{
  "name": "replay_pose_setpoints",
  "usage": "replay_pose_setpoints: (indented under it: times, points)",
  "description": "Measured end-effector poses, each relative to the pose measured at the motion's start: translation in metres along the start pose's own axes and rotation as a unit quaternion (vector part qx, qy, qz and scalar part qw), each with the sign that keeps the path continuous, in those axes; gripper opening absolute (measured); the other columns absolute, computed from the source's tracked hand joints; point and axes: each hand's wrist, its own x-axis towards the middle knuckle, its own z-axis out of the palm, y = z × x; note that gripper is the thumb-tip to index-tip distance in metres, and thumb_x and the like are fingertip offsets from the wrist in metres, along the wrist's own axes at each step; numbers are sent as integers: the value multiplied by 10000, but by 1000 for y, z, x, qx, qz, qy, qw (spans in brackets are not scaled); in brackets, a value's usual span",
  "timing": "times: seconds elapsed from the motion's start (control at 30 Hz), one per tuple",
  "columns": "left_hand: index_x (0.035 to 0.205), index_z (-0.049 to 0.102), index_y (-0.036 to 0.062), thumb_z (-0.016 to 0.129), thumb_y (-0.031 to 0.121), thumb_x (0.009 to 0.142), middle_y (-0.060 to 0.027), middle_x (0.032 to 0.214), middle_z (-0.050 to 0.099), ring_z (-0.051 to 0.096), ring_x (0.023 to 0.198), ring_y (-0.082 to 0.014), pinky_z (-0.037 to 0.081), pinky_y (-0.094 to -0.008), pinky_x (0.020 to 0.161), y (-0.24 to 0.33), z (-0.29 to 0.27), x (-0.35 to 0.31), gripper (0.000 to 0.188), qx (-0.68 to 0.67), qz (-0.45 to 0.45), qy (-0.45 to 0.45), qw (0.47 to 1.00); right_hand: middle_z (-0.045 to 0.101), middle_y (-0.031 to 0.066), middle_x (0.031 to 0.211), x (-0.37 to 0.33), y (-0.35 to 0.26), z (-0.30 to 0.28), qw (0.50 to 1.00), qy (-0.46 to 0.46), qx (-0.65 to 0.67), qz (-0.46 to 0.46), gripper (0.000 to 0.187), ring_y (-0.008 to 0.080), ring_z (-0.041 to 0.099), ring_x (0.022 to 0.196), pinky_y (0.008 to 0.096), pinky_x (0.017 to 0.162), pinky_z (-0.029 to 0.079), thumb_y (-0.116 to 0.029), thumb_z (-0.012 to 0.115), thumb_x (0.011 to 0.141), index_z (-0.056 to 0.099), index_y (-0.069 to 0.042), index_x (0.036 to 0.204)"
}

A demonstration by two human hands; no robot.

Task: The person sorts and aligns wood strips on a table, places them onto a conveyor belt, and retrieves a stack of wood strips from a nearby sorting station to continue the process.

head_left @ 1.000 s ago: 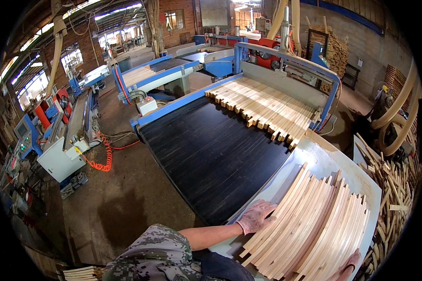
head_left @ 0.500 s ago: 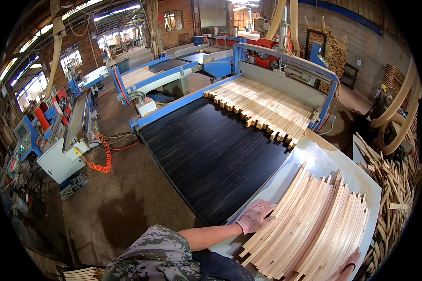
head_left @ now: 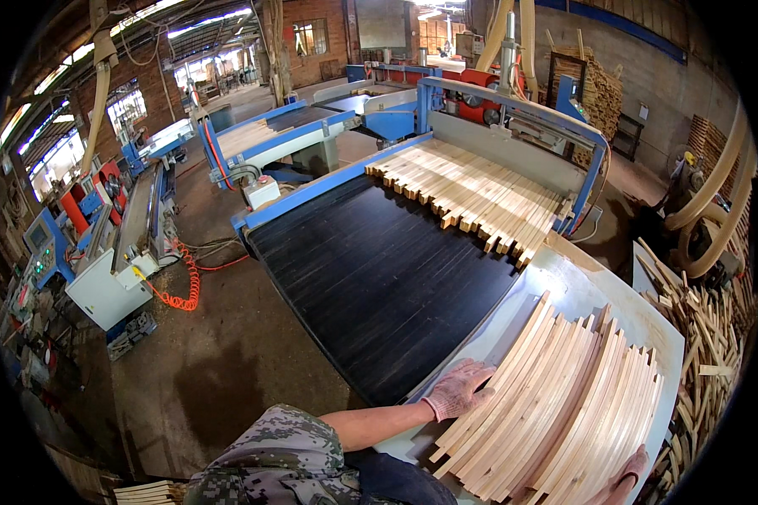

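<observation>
A wide batch of pale wooden strips (head_left: 547, 396) lies side by side on a light grey side table (head_left: 564, 273), their ends uneven. My left hand (head_left: 459, 391), in a pinkish work glove, rests against the batch's left edge with fingers stretched out. At the lower right edge is my right hand (head_left: 633, 468), partly cut off from sight behind the strips, its visible fingers extended along the outermost strip. Beyond the table, a second row of wooden strips (head_left: 472, 189) sits at the far end of a black conveyor belt (head_left: 387, 278).
A blue frame (head_left: 514, 97) spans the belt's far end. Loose wood offcuts (head_left: 703, 362) are heaped at the right, beside thick beige hoses (head_left: 724, 185). On the left stand a machine with a white cabinet (head_left: 109, 286) and a coiled orange air hose (head_left: 194, 290).
</observation>
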Motion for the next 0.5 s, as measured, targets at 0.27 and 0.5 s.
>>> replay_pose_setpoints:
  times: [0.27, 0.5]
  points:
    - [1499, 540, 33, 574, 449, 1048, -302, 1488, 561, 463, 1468, -415, 273, -487, 1280, 2, -3, 0, 614, -2, -5, -14, 1000, 316, 161, 1721, -9, -15, 26, 990, 122, 7, 67, 1161, 290, 247, 1607, 418, 1314, 212, -846, 587, 856, 330, -33, 1643]
    - [1500, 545, 25, 569, 457, 1046, -298, 1497, 556, 460, 1472, -409, 264, -482, 1287, 2, -4, 1, 627, 1, -7, -18, 1000, 306, 161, 1724, -11, -16, 18, 990, 111, 34, 74, 1128, 292, 243, 1605, 421, 1318, 203, -814, 584, 881, 308, -35, 1648]
